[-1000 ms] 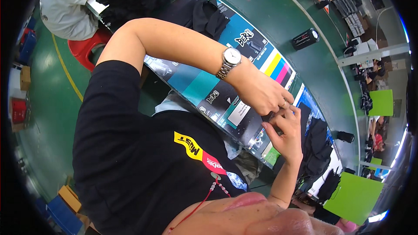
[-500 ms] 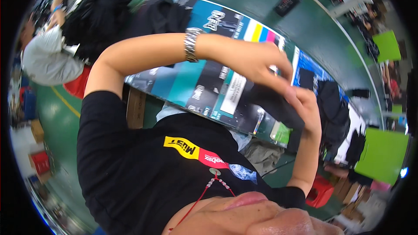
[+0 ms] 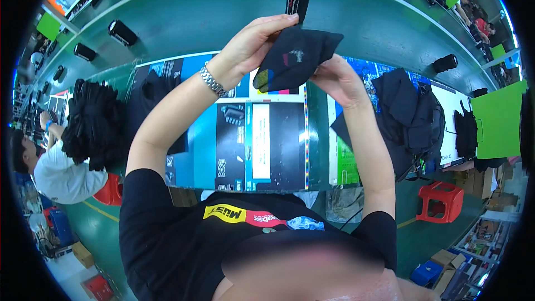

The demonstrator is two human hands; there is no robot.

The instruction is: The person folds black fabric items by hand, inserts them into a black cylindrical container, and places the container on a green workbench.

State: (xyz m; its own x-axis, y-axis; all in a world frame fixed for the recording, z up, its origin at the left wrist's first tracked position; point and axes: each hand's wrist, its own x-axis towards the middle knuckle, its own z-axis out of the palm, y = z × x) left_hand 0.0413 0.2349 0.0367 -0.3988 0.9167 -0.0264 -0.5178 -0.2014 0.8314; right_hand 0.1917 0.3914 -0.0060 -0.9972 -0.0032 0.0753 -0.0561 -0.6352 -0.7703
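Both hands hold a small black cloth pouch (image 3: pixel 295 58) up above the green table (image 3: pixel 195 17).
Left hand (image 3: pixel 253 42) pinches its top edge, right hand (image 3: pixel 337 81) grips its lower side; printed sheets (image 3: pixel 262 139) lie beneath, black garments (image 3: pixel 412 117) piled right, a black cylinder (image 3: pixel 297 0) just behind.

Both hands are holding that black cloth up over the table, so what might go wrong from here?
1. The left hand and right hand grip the black cloth only at its edges; it might slip onto the printed sheets.
2. A black cylinder stands just behind the cloth, close to the left fingertips; a careless swing might topple it.
3. The black garment pile lies near the right elbow and might get nudged.
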